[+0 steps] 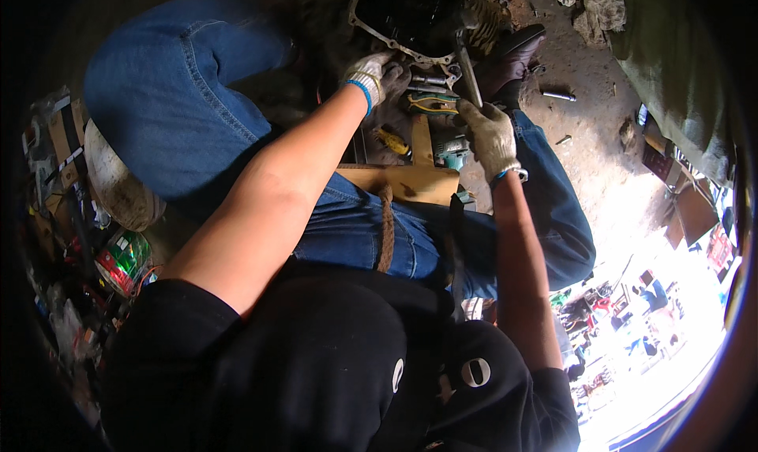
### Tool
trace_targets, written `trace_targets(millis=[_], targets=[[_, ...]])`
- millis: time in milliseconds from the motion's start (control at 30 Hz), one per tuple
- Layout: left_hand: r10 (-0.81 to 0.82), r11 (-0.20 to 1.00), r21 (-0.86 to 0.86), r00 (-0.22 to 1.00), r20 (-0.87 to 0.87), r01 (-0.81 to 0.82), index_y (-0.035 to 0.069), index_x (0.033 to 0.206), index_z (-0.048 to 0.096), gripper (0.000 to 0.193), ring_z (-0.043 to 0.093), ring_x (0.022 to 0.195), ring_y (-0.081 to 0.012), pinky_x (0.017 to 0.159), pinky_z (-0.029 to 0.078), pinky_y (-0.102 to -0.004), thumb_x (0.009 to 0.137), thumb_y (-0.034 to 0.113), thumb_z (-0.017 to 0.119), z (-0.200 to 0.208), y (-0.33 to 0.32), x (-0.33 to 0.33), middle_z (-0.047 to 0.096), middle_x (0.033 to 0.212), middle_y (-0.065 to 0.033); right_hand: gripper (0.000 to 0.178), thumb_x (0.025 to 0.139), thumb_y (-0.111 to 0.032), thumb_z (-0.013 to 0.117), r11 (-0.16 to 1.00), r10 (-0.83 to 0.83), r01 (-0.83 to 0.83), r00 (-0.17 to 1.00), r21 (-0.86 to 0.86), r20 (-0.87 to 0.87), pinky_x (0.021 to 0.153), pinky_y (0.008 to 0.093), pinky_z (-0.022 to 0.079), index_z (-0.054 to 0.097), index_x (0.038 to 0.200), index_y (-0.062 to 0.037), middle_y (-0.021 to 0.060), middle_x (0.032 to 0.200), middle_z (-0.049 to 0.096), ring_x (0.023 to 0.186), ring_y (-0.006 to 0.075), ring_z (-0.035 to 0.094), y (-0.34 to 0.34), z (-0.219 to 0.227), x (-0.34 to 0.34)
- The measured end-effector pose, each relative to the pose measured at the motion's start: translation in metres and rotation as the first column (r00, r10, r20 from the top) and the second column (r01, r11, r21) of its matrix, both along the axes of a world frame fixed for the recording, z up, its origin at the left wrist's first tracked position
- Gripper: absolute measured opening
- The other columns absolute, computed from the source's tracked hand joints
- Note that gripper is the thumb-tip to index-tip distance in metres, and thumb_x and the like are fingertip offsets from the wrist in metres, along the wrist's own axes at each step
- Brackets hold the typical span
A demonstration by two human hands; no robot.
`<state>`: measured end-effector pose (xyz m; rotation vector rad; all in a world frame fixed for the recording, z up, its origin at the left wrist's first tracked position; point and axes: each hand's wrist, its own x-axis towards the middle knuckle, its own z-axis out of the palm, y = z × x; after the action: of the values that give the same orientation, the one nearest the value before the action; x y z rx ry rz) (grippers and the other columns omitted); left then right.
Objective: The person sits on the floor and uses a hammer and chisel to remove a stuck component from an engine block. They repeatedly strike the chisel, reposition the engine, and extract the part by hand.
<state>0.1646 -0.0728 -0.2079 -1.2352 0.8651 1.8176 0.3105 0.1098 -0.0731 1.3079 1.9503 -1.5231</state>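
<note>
Holds a hammer-like metal tool [467, 71] in the gloved right hand [491, 136], with fingers closed round the near end of the handle. Points the far end of it toward the right edge of the flanged metal housing [395, 46]; cannot tell whether touching there. Reaches with the gloved left hand [368, 77] to the near edge of that housing; cannot tell, with fingers dark and in shadow, whether gripping or merely touching. Faces the housing at the far middle, with a dark cavity turned up and with holes along the rim.

Has little room between the hands: just near of the rim, small steel parts [429, 81], then green-and-yellow-handled pliers [433, 103]. Nearer still, has a yellow-handled tool [393, 142] to the left and a teal power tool [452, 153] to the right of a narrow wooden strip [422, 140]. Is hemmed in on the near side by a tan wooden board [399, 182] and denim-clad legs [189, 97].

Has wider room to the right, over the floor [584, 148] beyond the dark shoe [512, 55], with a short steel rod [559, 96] lying there.
</note>
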Motion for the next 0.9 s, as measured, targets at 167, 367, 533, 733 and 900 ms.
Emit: trace_targets(millis=[167, 367, 533, 733, 900], targets=[[-0.099, 0.978, -0.174, 0.993, 0.07, 0.11, 0.004, 0.111, 0.068, 0.018, 0.066, 0.094, -0.0263, 0.071, 0.064, -0.0293, 0.1, 0.018, 0.066, 0.013, 0.012, -0.003, 0.063, 0.118, -0.0125, 0.042, 0.088, -0.04, 0.076, 0.995, -0.016, 0.024, 0.996, 0.094, -0.088, 0.073, 0.0329, 0.052, 0.074, 0.106, -0.0021, 0.009, 0.082, 0.072, 0.075, 0.0171, 0.067, -0.027, -0.011, 0.01], [-0.029, 0.999, -0.016, 0.995, 0.092, 0.031, 0.003, 0.107, 0.068, 0.015, 0.068, 0.084, -0.0261, 0.067, 0.063, -0.0288, 0.1, 0.017, 0.066, -0.021, 0.005, 0.0, 0.067, 0.104, -0.0131, 0.042, 0.088, -0.042, 0.075, 0.949, 0.247, -0.256, 0.966, 0.182, 0.07, 0.08, 0.0369, 0.054, 0.075, 0.114, -0.0088, 0.0163, 0.094, 0.075, 0.089, 0.0269, 0.074, -0.023, -0.01, 0.015], [-0.442, 0.897, -0.13, 0.869, -0.222, 0.423, 0.002, 0.129, 0.058, 0.028, 0.061, 0.113, -0.0288, 0.095, 0.057, -0.0361, 0.103, 0.012, 0.056, -0.031, -0.004, -0.001, 0.063, 0.125, -0.0142, 0.048, 0.089, -0.05, 0.07, 0.893, 0.354, -0.401, 0.906, 0.206, 0.231, 0.082, 0.0431, 0.055, 0.075, 0.114, -0.0099, 0.0187, 0.096, 0.075, 0.094, 0.0367, 0.072, -0.03, -0.012, 0.01], [-0.116, 0.989, -0.083, 0.993, 0.034, 0.119, -0.001, 0.136, 0.057, 0.035, 0.06, 0.124, -0.0301, 0.108, 0.051, -0.0374, 0.107, 0.016, 0.046, 0.004, 0.004, -0.008, 0.062, 0.135, -0.0163, 0.049, 0.087, -0.05, 0.07, 0.904, 0.342, -0.378, 0.92, 0.201, 0.194, 0.082, 0.0427, 0.055, 0.073, 0.116, -0.0096, 0.0192, 0.098, 0.075, 0.093, 0.0364, 0.072, -0.033, -0.014, 0.004], [-0.042, 0.996, -0.074, 0.995, 0.09, 0.049, -0.002, 0.132, 0.06, 0.036, 0.063, 0.12, -0.0326, 0.103, 0.053, -0.0393, 0.106, 0.022, 0.048, -0.009, -0.001, -0.009, 0.065, 0.129, -0.0185, 0.048, 0.087, -0.047, 0.072, 0.934, 0.274, -0.312, 0.939, 0.176, 0.21, 0.08, 0.0399, 0.055, 0.074, 0.113, -0.0072, 0.0189, 0.096, 0.075, 0.09, 0.0346, 0.073, -0.033, -0.016, 0.009]])
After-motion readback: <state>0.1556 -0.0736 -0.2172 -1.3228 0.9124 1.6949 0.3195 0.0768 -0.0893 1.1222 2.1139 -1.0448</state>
